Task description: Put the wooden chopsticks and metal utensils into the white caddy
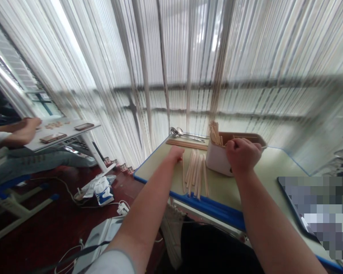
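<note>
Pale wooden chopsticks [194,175] lie side by side in a loose group on the table. At the group's left edge, my left hand [176,153] is closed at the upper end of a single chopstick [183,177]. A white box with a brown rim [217,160] stands to the right, with a bundle of chopsticks [214,132] upright in its left end. My right hand [243,153] is closed in a fist at the box's near side, hiding part of the rim. What its fingers hold is hidden.
Metal ladles [185,134] and darker chopsticks [187,144] lie along the table's back edge. A dark-edged tablet-like object [291,205] is on the right. Another person's hands [31,123] rest at a separate table on the left. Cables and bags [103,189] are on the floor.
</note>
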A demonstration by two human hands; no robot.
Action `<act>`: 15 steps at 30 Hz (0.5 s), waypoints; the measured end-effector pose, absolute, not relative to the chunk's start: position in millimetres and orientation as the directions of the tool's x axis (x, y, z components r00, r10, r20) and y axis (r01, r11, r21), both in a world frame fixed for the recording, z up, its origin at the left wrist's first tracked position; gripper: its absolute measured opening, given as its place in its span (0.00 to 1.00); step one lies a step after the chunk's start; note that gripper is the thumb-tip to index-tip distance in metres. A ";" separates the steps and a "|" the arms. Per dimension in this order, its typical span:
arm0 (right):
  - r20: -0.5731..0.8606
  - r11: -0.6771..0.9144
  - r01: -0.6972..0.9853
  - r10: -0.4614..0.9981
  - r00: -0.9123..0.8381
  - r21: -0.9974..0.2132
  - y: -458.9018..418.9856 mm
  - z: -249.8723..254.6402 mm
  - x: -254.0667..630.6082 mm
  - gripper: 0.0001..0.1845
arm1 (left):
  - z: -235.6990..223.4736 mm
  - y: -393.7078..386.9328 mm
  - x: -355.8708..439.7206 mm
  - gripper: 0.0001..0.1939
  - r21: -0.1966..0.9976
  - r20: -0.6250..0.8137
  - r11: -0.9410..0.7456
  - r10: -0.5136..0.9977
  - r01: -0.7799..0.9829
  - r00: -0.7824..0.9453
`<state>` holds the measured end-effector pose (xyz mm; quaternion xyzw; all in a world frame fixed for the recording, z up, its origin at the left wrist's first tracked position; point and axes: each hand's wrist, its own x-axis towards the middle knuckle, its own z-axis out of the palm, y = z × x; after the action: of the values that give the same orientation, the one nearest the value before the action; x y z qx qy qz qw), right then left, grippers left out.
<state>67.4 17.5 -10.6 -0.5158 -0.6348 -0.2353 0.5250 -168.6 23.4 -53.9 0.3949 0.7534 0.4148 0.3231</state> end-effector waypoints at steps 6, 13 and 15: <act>0.903 0.366 0.897 0.422 0.076 -0.247 17.8 -10.8 68.0 0.13 | -49.7 17.4 -167.2 0.07 0.968 -0.184 0.239 0.883 0.078 -0.432; 0.893 0.357 0.901 0.444 0.069 -0.247 18.8 -11.4 68.5 0.13 | -52.9 21.8 -169.9 0.06 0.979 -0.202 0.166 0.876 -0.121 -0.437; 0.891 0.355 0.902 0.450 0.065 -0.245 19.0 -11.2 68.6 0.13 | -53.7 22.9 -169.8 0.07 0.978 -0.197 0.146 0.880 -0.150 -0.431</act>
<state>68.6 19.0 -11.2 -0.5227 -0.6466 -0.2220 0.5092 -169.8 22.9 -53.7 0.2975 0.6141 0.5817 0.4427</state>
